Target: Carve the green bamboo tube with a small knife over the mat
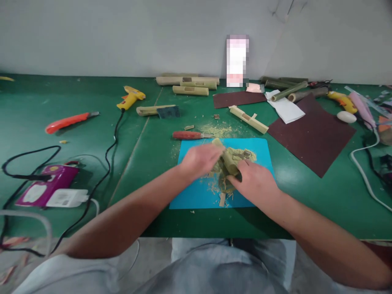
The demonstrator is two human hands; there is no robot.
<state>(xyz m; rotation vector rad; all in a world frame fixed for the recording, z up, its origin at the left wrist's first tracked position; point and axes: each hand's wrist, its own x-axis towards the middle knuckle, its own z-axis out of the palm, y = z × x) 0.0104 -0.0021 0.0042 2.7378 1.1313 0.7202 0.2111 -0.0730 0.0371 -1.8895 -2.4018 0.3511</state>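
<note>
A short bamboo tube [230, 161] is tilted over a blue sheet [191, 192] strewn with pale shavings and dust. My right hand [259, 181] grips its near end, the thumb at the open rim. My left hand [202, 160], slightly blurred, is closed against the tube's far end; whatever its fingers hold is hidden. Just beyond the sheet lies a red-handled carving tool [187, 135], beside more fine dust. A small flat sliver [222, 199] rests near the sheet's front edge.
Cut bamboo pieces [190, 90] lie along the wall. Two yellow glue guns [130, 98] flank the workspace, the left one's cord crossing the table. An orange cutter [69, 122], purple power box [63, 179], brown sandpaper sheets [312, 139] and a propped phone [237, 61] are also here.
</note>
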